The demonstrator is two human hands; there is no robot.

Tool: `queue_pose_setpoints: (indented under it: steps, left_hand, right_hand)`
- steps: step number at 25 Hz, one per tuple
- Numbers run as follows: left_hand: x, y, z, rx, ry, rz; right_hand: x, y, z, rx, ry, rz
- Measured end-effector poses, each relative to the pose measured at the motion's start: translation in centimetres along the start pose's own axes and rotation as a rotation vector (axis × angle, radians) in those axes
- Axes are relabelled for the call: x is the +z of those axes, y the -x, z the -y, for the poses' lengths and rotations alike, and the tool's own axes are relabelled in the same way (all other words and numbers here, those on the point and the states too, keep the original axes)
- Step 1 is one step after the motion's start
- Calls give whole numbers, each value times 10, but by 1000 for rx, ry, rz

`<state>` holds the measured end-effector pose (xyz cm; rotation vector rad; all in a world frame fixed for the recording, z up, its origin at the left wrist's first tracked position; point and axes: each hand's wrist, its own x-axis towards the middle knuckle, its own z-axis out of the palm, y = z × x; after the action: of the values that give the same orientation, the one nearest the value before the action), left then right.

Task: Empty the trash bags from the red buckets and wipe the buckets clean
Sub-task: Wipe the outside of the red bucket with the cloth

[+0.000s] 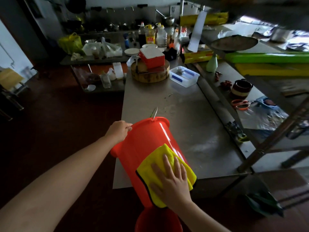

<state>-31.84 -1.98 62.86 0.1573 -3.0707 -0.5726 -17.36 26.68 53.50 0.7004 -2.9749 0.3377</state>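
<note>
Head view: red plastic bucket (147, 143) lies tilted on its side. Its rim end rests on the bare steel table (192, 128) and its base end hangs off the table's near edge, towards the person. The mouth faces away, so I cannot tell whether the inside is clean or holds a bag. Its thin wire handle (155, 112) sticks up beyond the far side of the rim. Left hand (119, 130) grasps the rim on the bucket's left, fingers curled over the lip. Right hand (169, 181) is flat with fingers spread, pressing a yellow microfibre cloth (164, 149) against the upper outer wall near the base end; it grasps nothing. A second red bucket (150, 221) sits directly below the base end, only its rim in frame.

Step in hand looks like the outer-wall wipe. To do it well: use the left-hand grip as the pivot and brake, since the glossy wall will probably roll under sideways pressure. Stroke lengthwise from base to rim with overlapping passes, and rotate the bucket a little between passes. Press with a flat palm so the cloth doesn't bunch or slide off the curve. Get under the rim lip and around the handle lugs, where dirt tends to collect. Risk: the base end has no support, so a hard downward push there could tip the bucket off the edge.
</note>
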Motion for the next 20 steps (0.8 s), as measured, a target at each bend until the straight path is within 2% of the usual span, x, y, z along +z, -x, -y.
queue_pose_setpoints:
  steps: [6, 11, 16, 20]
  left_hand:
    - [0, -2, -2, 28, 1, 27]
    - [-1, -1, 4, 33, 14, 18]
    - [3, 5, 15, 0, 66, 15]
    - [5, 8, 18, -6, 70, 19]
  right_hand:
    - [-25, -91, 36, 91, -32, 139]
    - [-34, -146, 64, 135, -33, 177]
    - [-27, -88, 37, 77, 5, 131]
    - [-10, -22, 2, 113, 21, 34]
